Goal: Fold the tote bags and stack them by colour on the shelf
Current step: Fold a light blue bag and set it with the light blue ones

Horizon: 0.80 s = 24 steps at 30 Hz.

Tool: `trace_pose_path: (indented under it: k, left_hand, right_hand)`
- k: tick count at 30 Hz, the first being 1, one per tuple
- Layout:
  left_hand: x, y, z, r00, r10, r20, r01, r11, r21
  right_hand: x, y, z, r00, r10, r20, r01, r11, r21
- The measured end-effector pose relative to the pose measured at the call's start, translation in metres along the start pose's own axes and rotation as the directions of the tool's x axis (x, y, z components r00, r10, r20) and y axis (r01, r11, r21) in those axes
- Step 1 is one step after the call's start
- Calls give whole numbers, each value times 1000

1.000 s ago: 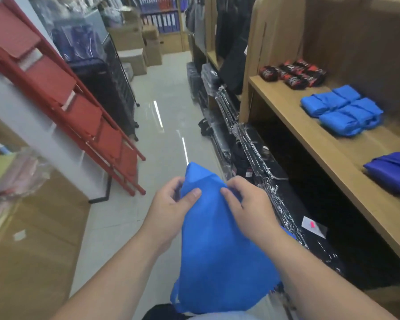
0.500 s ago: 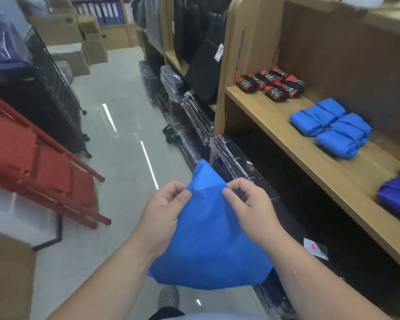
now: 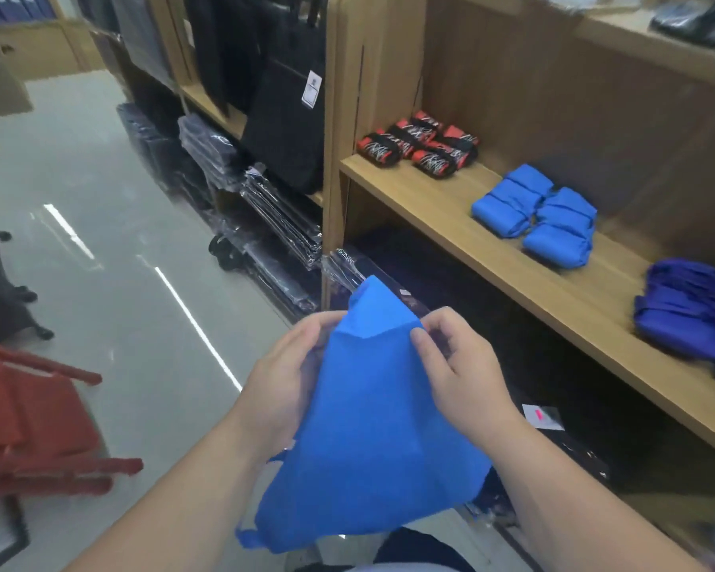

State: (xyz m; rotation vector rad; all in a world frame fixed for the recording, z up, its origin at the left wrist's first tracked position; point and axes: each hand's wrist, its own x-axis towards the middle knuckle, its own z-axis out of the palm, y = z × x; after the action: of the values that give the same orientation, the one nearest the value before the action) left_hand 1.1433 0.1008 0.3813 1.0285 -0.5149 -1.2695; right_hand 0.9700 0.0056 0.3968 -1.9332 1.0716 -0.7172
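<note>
A bright blue tote bag hangs in front of me, narrowed at the top and wider below, with a handle loop at its lower left. My left hand grips its upper left edge and my right hand pinches its upper right edge. On the wooden shelf to the right lie folded bright blue bags, folded red and black bags further back, and folded dark blue bags nearer.
Black bags in clear wrap are piled on the floor below the shelf and along the aisle. Black bags hang at the shelf's end. A red rack stands at the left. The glossy grey floor runs ahead.
The view has swung right towards the shelf. The bag's top has been drawn narrower between both hands, and the hands sit a little higher on it.
</note>
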Motion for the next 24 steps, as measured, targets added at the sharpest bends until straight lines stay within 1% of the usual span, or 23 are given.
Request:
trace_pose_path:
  k: [1,2,3,4,5,6,8,9,10,11,12,13,14,15,16,17,18,19,20,21,22,23,24]
  left_hand:
    - [4,-1,1,996,-80,30,82,996,-41]
    - [8,-5,1,991,-133,33,132,991,23]
    - [13,-11,-1,985,-173,21,167,972,166]
    - [20,-16,-3,982,-189,26,168,920,353]
    - [27,-19,-7,978,-207,13,172,845,506]
    - [33,-24,-12,974,-224,38,161,799,580]
    - [44,-27,-23,957,-281,65,177,749,639]
    - [50,-30,-31,959,-269,83,145,725,674]
    - [56,-32,-37,968,-229,99,86,678,730]
    - [62,-33,-39,984,-162,76,38,605,795]
    - [70,-35,-43,996,-70,48,-3,532,847]
    - [77,-36,-45,998,52,23,-44,442,896]
    - [84,-32,-44,985,171,23,-87,372,924]
    - [91,-26,-45,969,246,35,-114,314,942]
    - [100,-23,-48,954,285,89,-169,270,948]
    - [107,-19,-50,961,251,116,-186,279,942]
    - [114,-15,-48,978,183,98,-158,354,922]
    - [120,-10,-47,995,93,33,-71,448,891]
    - [126,-10,-47,999,16,-33,21,497,868]
    - [133,-11,-50,991,-43,-126,131,479,868]
    - [139,-13,-51,974,-75,-212,223,430,875]
    - [146,-18,-55,944,-125,-305,329,392,859]
    - [152,-22,-55,901,-184,-393,434,416,799]
  right_hand:
    - [4,1,-2,1000,8,-26,-7,1000,10]
    - [10,5,-3,997,21,-74,-19,999,31]
    - [16,9,-6,990,52,-135,-43,997,68]
    - [22,15,-8,975,98,-198,-76,990,117]
    - [29,21,-12,956,149,-255,-108,980,168]
    - [37,29,-16,934,194,-300,-131,967,216]
    - [53,45,-27,895,258,-364,-140,937,319]
    - [62,52,-33,878,277,-391,-125,920,372]
    - [71,59,-41,862,291,-414,-106,904,415]
    - [80,65,-49,852,297,-431,-87,892,444]
    - [89,71,-56,850,297,-435,-71,883,464]
    - [97,77,-63,858,292,-423,-59,873,483]
    - [105,82,-68,870,284,-403,-46,861,507]
    - [112,87,-71,883,271,-383,-28,845,534]
    - [119,91,-72,895,260,-362,-6,819,573]
    - [125,93,-74,900,260,-349,15,782,623]
    - [131,95,-75,899,273,-341,31,739,673]
    - [137,98,-76,896,287,-339,45,701,712]
    - [143,101,-77,893,296,-340,56,675,736]
    - [148,104,-80,889,299,-348,66,667,742]
    - [153,107,-82,886,297,-356,75,665,743]
    - [157,111,-84,884,297,-361,79,666,742]
    - [159,114,-86,882,301,-362,79,664,744]
